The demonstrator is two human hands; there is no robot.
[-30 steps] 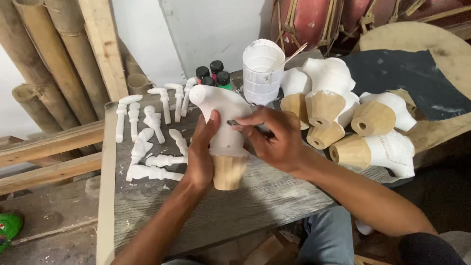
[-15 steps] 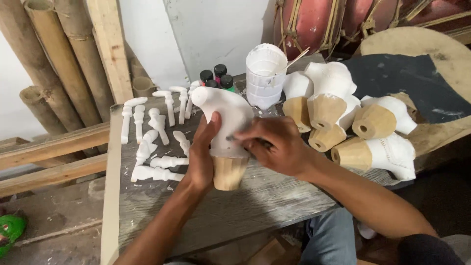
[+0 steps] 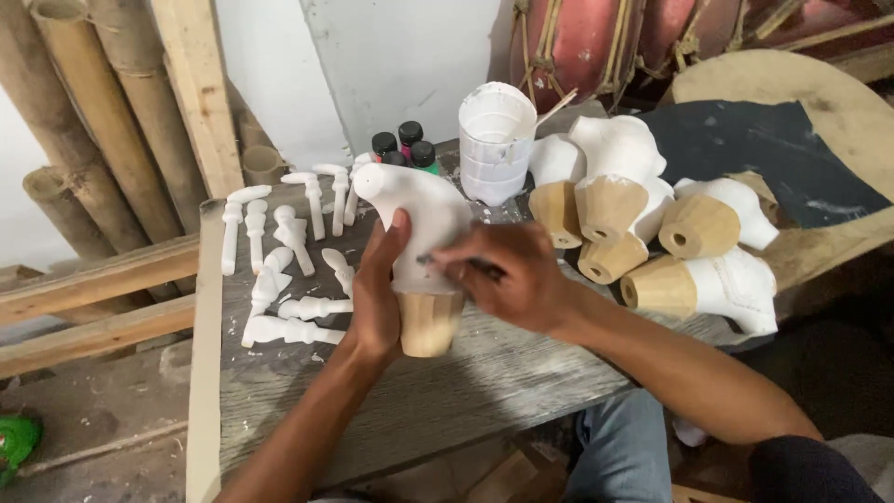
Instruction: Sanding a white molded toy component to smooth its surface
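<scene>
The left hand (image 3: 377,298) wraps around the white carved figure (image 3: 419,233), fingers closed on its side, thumb up near the top; the figure stands upright on its bare wood base on the grey wooden table (image 3: 484,373), in the middle, right in front of the person. The right hand (image 3: 503,275) pinches a thin dark tool (image 3: 433,260), fingers closed around it; I cannot tell if it is a brush or a pen; its tip touches the white part of the figure.

To do this well, I think the left hand should hold the figure still and firm; the right hand should move slowly, with small light strokes, so the line stays neat; resting the wrist on the table may help.

Both arms come up from below; the left arm is straight, the right arm bends in from the side.

Small white pegs (image 3: 279,270) lie to the left; a white cup (image 3: 496,140) and little paint bottles (image 3: 402,146) stand behind; more white figures (image 3: 652,224) lie to the right.
</scene>
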